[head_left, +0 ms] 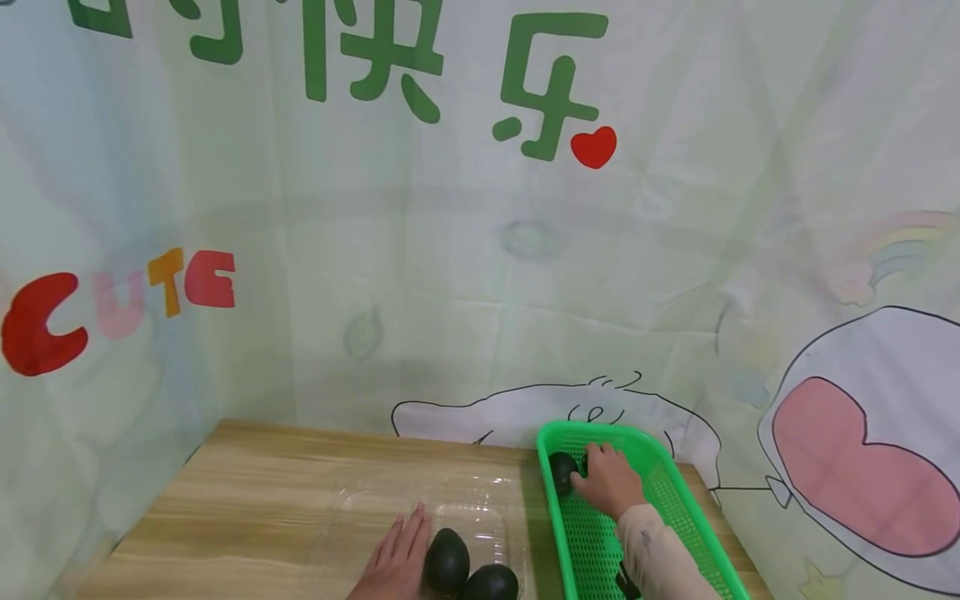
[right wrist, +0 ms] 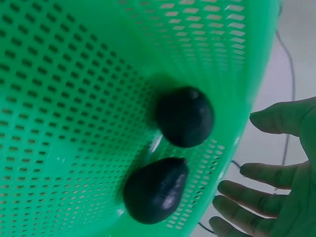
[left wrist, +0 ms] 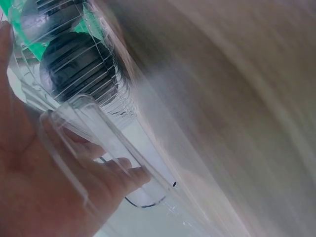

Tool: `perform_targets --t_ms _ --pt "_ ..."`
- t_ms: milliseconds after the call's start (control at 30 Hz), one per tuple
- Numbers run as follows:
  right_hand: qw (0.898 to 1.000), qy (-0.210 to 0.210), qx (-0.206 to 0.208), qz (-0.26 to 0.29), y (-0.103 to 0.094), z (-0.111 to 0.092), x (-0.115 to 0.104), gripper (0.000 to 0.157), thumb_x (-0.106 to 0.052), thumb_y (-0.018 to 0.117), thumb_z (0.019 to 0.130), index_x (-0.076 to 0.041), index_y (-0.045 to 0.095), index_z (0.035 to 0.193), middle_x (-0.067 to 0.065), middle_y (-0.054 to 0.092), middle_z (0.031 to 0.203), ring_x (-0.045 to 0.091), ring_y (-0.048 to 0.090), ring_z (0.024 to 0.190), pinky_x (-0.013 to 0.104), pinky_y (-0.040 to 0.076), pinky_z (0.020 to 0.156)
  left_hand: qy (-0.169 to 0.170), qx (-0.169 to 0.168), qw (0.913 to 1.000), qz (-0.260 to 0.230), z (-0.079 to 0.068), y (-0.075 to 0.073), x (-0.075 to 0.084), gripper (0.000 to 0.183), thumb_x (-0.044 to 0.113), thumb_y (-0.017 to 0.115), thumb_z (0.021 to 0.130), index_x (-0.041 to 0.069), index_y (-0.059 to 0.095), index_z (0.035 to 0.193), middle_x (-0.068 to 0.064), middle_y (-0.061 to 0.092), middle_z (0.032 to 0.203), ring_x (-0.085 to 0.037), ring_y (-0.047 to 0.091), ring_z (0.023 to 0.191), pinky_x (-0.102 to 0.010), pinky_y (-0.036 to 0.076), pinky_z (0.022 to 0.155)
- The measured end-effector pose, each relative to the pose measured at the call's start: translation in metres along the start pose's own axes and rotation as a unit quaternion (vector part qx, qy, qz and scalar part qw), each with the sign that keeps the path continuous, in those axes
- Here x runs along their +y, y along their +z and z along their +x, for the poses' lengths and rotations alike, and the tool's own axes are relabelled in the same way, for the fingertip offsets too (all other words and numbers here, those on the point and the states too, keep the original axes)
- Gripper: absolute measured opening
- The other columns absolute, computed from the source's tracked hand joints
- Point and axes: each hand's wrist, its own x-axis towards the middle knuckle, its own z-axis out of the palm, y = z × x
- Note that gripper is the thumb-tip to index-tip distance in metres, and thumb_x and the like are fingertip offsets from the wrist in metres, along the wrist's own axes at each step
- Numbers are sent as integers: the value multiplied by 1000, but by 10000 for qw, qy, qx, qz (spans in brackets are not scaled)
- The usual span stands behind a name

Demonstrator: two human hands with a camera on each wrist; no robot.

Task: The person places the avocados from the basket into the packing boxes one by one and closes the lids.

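My right hand reaches into the far part of a green basket, fingers spread and apart from the fruit in the right wrist view. Two dark avocados lie there side by side: a rounder avocado and a pear-shaped avocado. From the head view, the hand partly covers one of them. My left hand rests at a clear plastic container, its fingers straight beside an upright avocado. Another avocado leans close to that one in the container. Through the plastic wall, the left fingers show.
The wooden table carries the container at the centre and the basket at the right. Behind it hangs a pale printed cloth with green characters and cartoon shapes. A small black item shows beside the right sleeve.
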Motion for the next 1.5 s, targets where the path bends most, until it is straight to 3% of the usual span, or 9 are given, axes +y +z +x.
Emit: perform_targets --t_ms 333,600,933,1267,1500 --pt "9993 22 -111 -367 20 22 24 51 -30 68 85 0 56 125 23 55 122 42 53 111 56 51 79 -38 7 9999 -145 2 4 -3 127 81 65 59 1 23 149 -17 15 158 -48 20 139 -66 25 106" --pt "9985 11 -57 -545 32 28 39 54 -32 72 82 -2 57 124 24 54 124 42 53 110 57 52 76 -64 -14 9998 -162 3 6 -5 134 89 57 56 2 21 150 -16 13 159 -48 19 140 -67 25 106" --pt "9972 71 -41 -743 39 32 46 60 -33 76 80 0 55 125 27 49 124 44 51 109 56 52 73 -44 -70 9999 -116 4 5 -6 134 88 57 57 0 20 150 -17 13 159 -48 19 140 -67 25 106" --pt "9952 -126 226 -941 45 33 52 55 -20 80 75 1 57 120 29 48 119 46 50 103 53 53 66 -131 -152 9996 -174 2 2 -1 133 91 54 57 2 20 150 -16 13 159 -47 19 140 -66 23 108" --pt "9957 -66 252 -894 51 31 57 55 -14 80 76 3 56 123 33 46 123 48 50 106 55 53 72 -78 -136 9997 -193 1 1 -2 132 89 55 59 0 21 150 -17 14 159 -47 19 140 -66 24 107"
